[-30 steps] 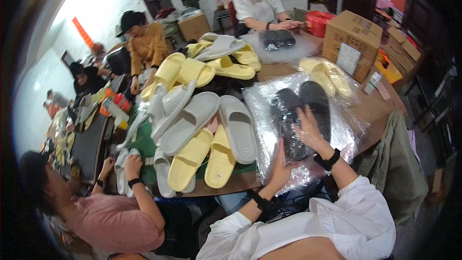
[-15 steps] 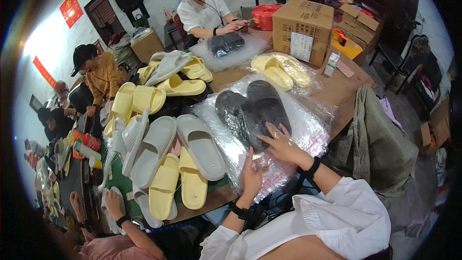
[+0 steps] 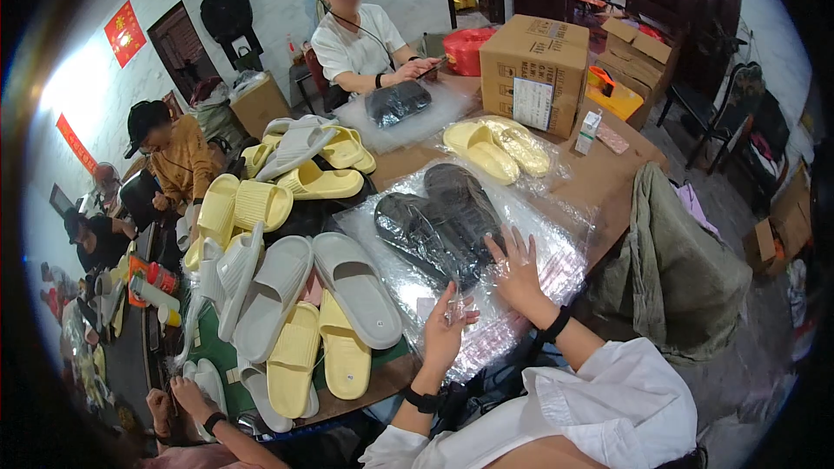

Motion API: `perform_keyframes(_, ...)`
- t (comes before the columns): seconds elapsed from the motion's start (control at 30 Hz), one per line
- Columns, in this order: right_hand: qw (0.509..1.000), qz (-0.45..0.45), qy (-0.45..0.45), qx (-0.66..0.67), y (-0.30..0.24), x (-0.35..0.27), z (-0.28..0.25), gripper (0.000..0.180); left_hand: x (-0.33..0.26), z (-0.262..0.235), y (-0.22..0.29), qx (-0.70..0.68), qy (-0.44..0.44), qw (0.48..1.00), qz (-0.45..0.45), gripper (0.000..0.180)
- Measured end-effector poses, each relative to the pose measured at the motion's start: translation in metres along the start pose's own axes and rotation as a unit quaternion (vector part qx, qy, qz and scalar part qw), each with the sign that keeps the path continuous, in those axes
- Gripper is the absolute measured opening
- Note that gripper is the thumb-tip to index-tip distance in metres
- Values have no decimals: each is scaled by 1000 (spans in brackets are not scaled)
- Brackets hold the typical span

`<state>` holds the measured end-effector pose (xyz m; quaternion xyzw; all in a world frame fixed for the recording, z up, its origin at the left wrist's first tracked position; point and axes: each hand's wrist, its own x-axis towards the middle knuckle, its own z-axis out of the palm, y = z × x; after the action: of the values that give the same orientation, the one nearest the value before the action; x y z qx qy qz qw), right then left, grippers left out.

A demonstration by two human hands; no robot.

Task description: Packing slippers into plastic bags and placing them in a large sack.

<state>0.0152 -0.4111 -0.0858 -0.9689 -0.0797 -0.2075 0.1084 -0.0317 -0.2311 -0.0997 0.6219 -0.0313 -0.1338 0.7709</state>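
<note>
A pair of dark grey slippers lies in a clear plastic bag on a stack of flat clear bags. My left hand is at the bag's near edge, fingers bent, with clear film glinting between thumb and fingers. My right hand rests at the right slipper's near end, its fingers spread over the film. Left of the bag, loose grey slippers and yellow slippers are heaped on the table.
A bagged yellow pair lies beyond the stack, near a cardboard box and a small white carton. Across the table a person sits by another bagged dark pair. Grey-green cloth hangs at the right edge. Co-workers sit left.
My right hand has drawn back toward the slippers' near end, with its fingers spreading. The left hand has stayed at the near edge, its fingers loosening slightly. The view has shifted a little.
</note>
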Motion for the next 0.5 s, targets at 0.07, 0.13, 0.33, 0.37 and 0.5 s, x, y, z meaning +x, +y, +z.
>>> perform_keyframes(0.07,999,-5,42,-4,-12,-1,-16,44,-1,-3,0,-35,14,999,23,55)
perform_keyframes(0.13,976,5,10,218,-16,-7,-37,20,-3,-2,6,-55,26,998,18,54)
perform_keyframes(0.33,835,-17,-248,491,-1,-80,-35,26,-5,8,6,-127,41,990,44,57)
perform_keyframes(0.37,835,-18,-248,492,-10,-83,-37,26,-9,11,10,-125,38,990,49,57)
perform_keyframes(0.5,468,332,-258,777,-43,-61,-59,56,-19,11,13,-76,-38,996,-10,52)
